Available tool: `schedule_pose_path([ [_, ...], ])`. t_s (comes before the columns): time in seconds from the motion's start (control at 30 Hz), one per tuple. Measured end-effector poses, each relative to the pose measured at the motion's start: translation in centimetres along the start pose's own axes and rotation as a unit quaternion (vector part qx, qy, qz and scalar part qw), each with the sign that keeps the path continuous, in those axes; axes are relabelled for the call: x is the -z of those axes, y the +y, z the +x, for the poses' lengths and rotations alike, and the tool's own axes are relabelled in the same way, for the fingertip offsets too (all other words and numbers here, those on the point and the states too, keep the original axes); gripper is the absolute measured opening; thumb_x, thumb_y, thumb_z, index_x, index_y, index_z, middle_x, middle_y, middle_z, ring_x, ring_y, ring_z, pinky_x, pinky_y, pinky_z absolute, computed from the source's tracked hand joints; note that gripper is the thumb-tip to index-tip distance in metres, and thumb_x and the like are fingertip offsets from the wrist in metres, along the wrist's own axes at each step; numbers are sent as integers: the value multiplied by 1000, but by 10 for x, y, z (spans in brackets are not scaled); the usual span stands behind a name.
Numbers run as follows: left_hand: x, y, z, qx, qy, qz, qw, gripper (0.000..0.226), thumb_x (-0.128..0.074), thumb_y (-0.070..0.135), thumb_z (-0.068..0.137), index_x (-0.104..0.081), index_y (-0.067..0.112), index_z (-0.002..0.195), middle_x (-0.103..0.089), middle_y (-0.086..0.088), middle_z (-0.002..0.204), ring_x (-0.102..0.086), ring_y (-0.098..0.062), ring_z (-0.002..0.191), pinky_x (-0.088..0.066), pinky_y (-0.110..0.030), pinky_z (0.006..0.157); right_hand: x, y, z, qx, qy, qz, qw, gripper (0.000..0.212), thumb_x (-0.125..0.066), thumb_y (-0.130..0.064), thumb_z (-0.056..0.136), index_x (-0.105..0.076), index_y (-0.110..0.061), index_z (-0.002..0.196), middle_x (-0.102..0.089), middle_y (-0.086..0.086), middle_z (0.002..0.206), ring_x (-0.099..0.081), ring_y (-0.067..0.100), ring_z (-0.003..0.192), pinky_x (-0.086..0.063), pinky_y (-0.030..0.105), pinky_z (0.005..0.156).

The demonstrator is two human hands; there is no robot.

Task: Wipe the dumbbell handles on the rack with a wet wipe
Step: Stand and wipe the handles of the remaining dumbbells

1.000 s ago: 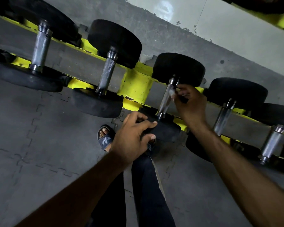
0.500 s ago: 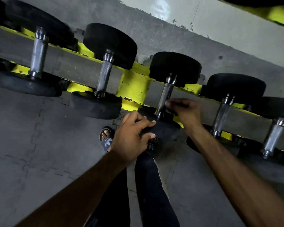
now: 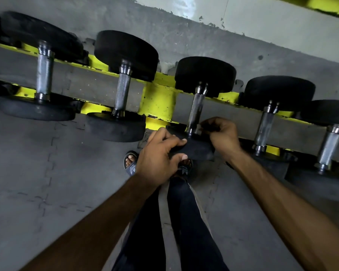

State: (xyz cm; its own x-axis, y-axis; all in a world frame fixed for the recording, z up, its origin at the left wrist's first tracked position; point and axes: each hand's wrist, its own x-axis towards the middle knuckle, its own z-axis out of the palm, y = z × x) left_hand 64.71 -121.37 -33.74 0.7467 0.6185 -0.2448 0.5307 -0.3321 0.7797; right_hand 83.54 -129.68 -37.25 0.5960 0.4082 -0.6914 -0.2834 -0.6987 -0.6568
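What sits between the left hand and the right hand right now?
Head view: the middle dumbbell's near black head, gripped by the left hand, and the lower end of its handle, where the right hand pinches a wet wipe.

move: our right hand (image 3: 222,133) slid down the handle (image 3: 196,107) | one second ago: we held the wet wipe (image 3: 199,127) high on the bar, by the far black end (image 3: 204,75) | half a second ago: about halfway down | now: we hold it low, right by the near black end (image 3: 201,148)
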Motion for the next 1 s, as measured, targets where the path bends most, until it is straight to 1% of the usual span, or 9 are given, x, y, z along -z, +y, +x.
schedule_pose_path([
  [0.13, 4, 0, 2, -10, -12, 16, 1000, 42, -79, 36, 75, -74, 19, 112, -50, 5, 96, -54, -19, 101, -53, -40, 83, -5, -29, 26, 29, 64, 150, 986, 25, -69, 18, 79, -64, -7, 79, -69, 1, 73, -66, 5, 61, -58, 23, 63],
  [0.2, 6, 0, 4, -13, -17, 21, 1000, 41, -77, 38, 75, -74, 20, 111, -50, 5, 95, -53, -19, 98, -53, -40, 83, -9, -36, 34, 27, 82, 193, 977, 22, -67, 15, 82, -64, -7, 84, -69, 3, 79, -65, 5, 63, -57, 24, 63],
  [0.37, 11, 1, 8, -13, -28, 29, 999, 39, -75, 38, 75, -75, 21, 110, -49, 6, 92, -51, -18, 95, -52, -40, 80, -6, -10, 13, -40, 23, 45, 998, 19, -69, 14, 79, -69, 0, 92, -67, 3, 74, -62, 6, 60, -53, 18, 55],
  [0.5, 13, 0, 10, -31, -37, 45, 998, 38, -75, 40, 76, -75, 21, 109, -50, 6, 91, -49, -18, 95, -52, -39, 78, -9, -17, 24, 124, 103, 22, 987, 17, -80, 2, 75, -72, -1, 90, -72, 0, 81, -66, -2, 70, -54, 17, 68],
  [0.6, 13, 0, 11, -32, -39, 52, 997, 37, -74, 41, 76, -75, 22, 107, -50, 6, 90, -50, -19, 93, -53, -39, 77, -10, -26, 31, 261, 111, -86, 955, 11, -76, -11, 81, -77, -14, 91, -74, -3, 94, -67, 7, 84, -54, 26, 78],
  [0.7, 14, 0, 13, -30, -41, 53, 997, 34, -74, 40, 75, -75, 22, 104, -50, 5, 90, -52, -20, 91, -53, -40, 76, -2, -15, 22, 381, -31, -303, 873, 19, -70, -9, 81, -77, -19, 96, -73, -2, 100, -61, 23, 91, -48, 32, 76],
  [0.77, 14, 1, 13, -29, -38, 53, 997, 32, -75, 39, 75, -75, 24, 103, -50, 6, 89, -52, -20, 91, -53, -40, 76, 4, -14, 18, 422, -101, -379, 817, 24, -69, -9, 79, -76, -21, 99, -73, -4, 100, -58, 26, 92, -48, 33, 73],
  [0.9, 14, 0, 14, -25, -40, 64, 997, 31, -76, 40, 75, -74, 26, 103, -51, 7, 90, -52, -19, 92, -54, -40, 75, -4, -48, 35, 422, -6, -458, 782, 32, -63, -4, 82, -71, -16, 111, -68, 2, 121, -64, 31, 108, -55, 38, 81],
  [1.0, 15, 1, 15, -25, -46, 67, 996, 30, -75, 40, 75, -74, 28, 102, -52, 8, 90, -53, -19, 93, -53, -39, 76, -19, -58, 38, 368, 37, -548, 751, 26, -57, -4, 84, -66, -17, 104, -66, 3, 118, -66, 34, 99, -52, 35, 66],
])
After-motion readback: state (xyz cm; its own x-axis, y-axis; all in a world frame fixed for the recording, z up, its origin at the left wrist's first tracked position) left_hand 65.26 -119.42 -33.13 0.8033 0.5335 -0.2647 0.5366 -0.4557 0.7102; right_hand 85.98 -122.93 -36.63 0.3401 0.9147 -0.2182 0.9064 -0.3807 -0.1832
